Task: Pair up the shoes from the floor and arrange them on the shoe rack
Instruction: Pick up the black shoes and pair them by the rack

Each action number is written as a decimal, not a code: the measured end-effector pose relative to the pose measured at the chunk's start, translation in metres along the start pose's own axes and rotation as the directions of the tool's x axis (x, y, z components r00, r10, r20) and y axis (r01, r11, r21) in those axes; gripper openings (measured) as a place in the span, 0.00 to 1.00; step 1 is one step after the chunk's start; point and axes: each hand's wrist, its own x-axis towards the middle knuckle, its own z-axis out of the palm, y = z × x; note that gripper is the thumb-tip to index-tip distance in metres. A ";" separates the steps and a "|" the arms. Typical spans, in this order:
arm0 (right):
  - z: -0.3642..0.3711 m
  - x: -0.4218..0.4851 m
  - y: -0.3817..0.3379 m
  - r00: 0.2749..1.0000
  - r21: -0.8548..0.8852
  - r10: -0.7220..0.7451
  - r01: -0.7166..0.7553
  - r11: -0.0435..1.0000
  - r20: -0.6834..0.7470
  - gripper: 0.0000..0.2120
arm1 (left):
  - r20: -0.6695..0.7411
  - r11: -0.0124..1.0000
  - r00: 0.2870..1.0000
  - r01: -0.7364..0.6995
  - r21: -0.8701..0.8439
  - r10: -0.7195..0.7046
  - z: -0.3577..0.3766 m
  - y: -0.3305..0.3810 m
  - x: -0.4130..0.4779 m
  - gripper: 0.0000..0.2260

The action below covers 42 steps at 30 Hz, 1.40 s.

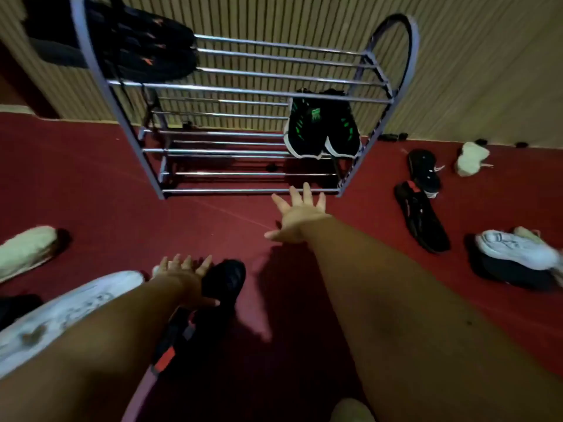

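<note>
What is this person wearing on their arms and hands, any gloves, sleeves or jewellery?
Nothing that shows. The left hand and right hand are bare, with no gloves, rings or watch visible. Both forearms are uncovered up to the frame's edge, so no sleeve is in view. Dim light may hide fine details.

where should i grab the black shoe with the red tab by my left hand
Probably across its middle, near the collar, coming from above on its left, where the left hand is. The black sneaker with the red tab lies lengthwise on the red floor, toe towards the metal shoe rack, so fingers can wrap its narrow width.
</note>
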 end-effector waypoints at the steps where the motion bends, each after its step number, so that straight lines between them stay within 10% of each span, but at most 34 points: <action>1: 0.010 0.004 0.003 1.000 -0.021 0.011 -0.011 1.000 0.005 0.44 | -0.010 1.000 1.000 0.007 0.001 -0.007 0.006 0.005 0.010 0.49; 8: 0.076 0.011 0.013 0.996 -0.008 0.056 -0.056 0.998 0.064 0.43 | 0.064 0.996 0.998 0.018 -0.085 -0.013 0.069 0.028 0.044 0.53; 29: 0.130 0.019 0.060 0.978 0.151 0.117 -0.144 0.978 0.175 0.39 | -0.307 0.992 0.952 0.060 0.110 -0.023 0.091 0.053 0.065 0.42; 37: 0.136 0.015 0.094 0.976 0.244 0.140 -0.179 0.953 0.167 0.38 | -0.413 0.963 0.909 -0.162 -0.215 0.061 0.034 0.130 0.090 0.45; 42: 0.154 0.000 0.121 0.945 0.254 0.219 -0.279 0.926 0.242 0.39 | -0.403 0.772 0.915 -0.281 -0.570 0.036 -0.002 0.157 0.104 0.44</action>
